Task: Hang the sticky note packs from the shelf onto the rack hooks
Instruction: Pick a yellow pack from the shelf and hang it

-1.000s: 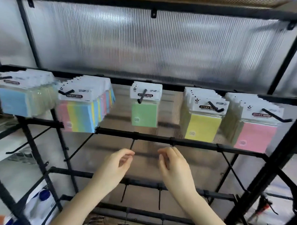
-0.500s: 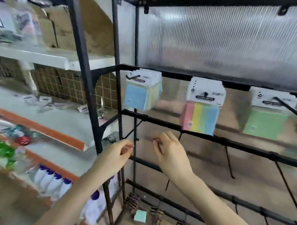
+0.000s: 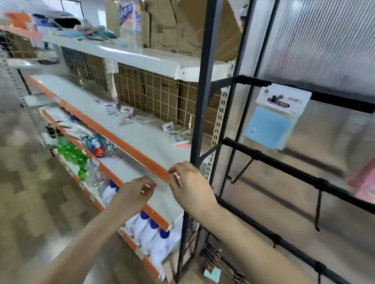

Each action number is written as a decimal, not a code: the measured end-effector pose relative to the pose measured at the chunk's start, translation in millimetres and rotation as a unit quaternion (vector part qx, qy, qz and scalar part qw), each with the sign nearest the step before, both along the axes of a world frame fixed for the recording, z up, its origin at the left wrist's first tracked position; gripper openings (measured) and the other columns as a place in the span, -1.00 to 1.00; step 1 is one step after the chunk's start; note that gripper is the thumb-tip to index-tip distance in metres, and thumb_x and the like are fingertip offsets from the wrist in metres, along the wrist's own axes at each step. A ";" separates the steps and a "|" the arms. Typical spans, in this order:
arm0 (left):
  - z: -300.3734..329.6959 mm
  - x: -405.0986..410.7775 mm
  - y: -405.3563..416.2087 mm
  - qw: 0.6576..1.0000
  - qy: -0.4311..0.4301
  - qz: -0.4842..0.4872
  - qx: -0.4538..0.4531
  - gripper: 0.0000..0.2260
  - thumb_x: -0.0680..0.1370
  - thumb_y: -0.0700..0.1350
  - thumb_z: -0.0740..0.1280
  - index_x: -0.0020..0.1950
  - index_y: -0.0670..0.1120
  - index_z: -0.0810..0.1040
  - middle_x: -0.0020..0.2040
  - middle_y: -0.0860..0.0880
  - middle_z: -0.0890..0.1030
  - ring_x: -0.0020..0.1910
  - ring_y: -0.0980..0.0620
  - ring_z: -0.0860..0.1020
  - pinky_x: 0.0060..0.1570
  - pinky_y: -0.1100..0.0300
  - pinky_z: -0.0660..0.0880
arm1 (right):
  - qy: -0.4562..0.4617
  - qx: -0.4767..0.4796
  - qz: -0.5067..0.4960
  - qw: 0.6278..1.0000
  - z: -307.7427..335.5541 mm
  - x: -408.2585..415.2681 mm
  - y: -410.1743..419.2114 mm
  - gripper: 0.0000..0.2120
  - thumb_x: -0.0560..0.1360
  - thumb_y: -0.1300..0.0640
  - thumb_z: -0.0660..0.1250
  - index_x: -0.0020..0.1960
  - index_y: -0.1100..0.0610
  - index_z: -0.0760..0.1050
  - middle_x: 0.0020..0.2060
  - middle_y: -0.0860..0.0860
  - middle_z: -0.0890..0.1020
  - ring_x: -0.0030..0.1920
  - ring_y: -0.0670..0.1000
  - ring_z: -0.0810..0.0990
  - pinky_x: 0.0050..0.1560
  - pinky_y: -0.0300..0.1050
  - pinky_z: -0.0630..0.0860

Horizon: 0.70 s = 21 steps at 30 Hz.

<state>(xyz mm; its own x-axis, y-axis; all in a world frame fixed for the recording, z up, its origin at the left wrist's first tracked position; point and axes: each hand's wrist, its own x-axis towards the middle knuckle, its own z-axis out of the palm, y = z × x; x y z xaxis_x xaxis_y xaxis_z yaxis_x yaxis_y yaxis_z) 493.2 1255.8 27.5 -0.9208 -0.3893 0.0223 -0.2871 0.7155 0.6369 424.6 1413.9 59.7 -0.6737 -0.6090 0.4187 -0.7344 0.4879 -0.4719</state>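
Sticky note packs (image 3: pixel 178 139) on shelf (image 3: pixel 140 138) | hands (image 3: pixel 187 188) raised, fingers loosely curled

Single head-worn view, angled down and leftward, close behind both raised hands, taking in the shelf (image 3: pixel 140 138) and the adjoining rack (image 3: pixel 287 168).

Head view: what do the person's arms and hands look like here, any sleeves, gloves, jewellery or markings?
Both forearms are bare up to the frame's lower edge, with no sleeve showing. The left hand and right hand wear no gloves. No rings, watch, bracelet or markings show on either hand or wrist, though the picture is somewhat blurred.
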 end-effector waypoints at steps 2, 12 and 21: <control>-2.3 -4.3 -21.5 1.000 -0.010 0.020 -0.006 -0.84 0.58 -0.19 0.24 0.05 -0.02 0.58 -0.06 0.02 0.63 -0.06 0.04 0.60 -0.02 0.14 0.51 | -0.005 0.009 0.013 1.000 -4.0 -10.4 -28.2 -0.79 0.57 0.14 0.18 0.12 0.17 0.52 0.08 0.06 0.55 0.04 0.12 0.55 0.05 0.01 0.50; -10.7 -67.7 -134.0 0.997 -0.021 0.068 -0.021 -0.85 0.57 -0.20 0.24 -0.01 0.01 0.57 -0.10 -0.02 0.65 -0.12 -0.03 0.62 -0.02 -0.02 0.56 | -0.069 0.056 0.008 0.996 -27.5 -82.7 -160.7 -0.77 0.58 0.11 0.16 0.15 0.15 0.49 0.12 0.07 0.55 0.12 0.11 0.53 0.13 -0.02 0.47; -21.5 -143.4 -205.5 0.995 -0.020 0.095 -0.030 -0.81 0.56 -0.16 0.22 -0.01 0.10 0.56 -0.04 0.06 0.65 -0.11 0.03 0.61 -0.11 0.13 0.55 | -0.136 0.014 -0.036 0.990 -44.3 -151.7 -240.4 -0.81 0.55 0.18 0.19 0.10 0.16 0.52 0.08 0.10 0.58 0.10 0.12 0.54 0.11 -0.05 0.45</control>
<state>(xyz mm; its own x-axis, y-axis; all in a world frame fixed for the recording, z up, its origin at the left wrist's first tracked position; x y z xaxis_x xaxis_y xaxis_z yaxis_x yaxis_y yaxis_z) 349.8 1050.4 6.0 -0.8317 -0.5549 0.0159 -0.4445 0.6829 0.5797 272.9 1173.5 15.3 -0.8010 -0.5648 0.1984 -0.5446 0.5499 -0.6332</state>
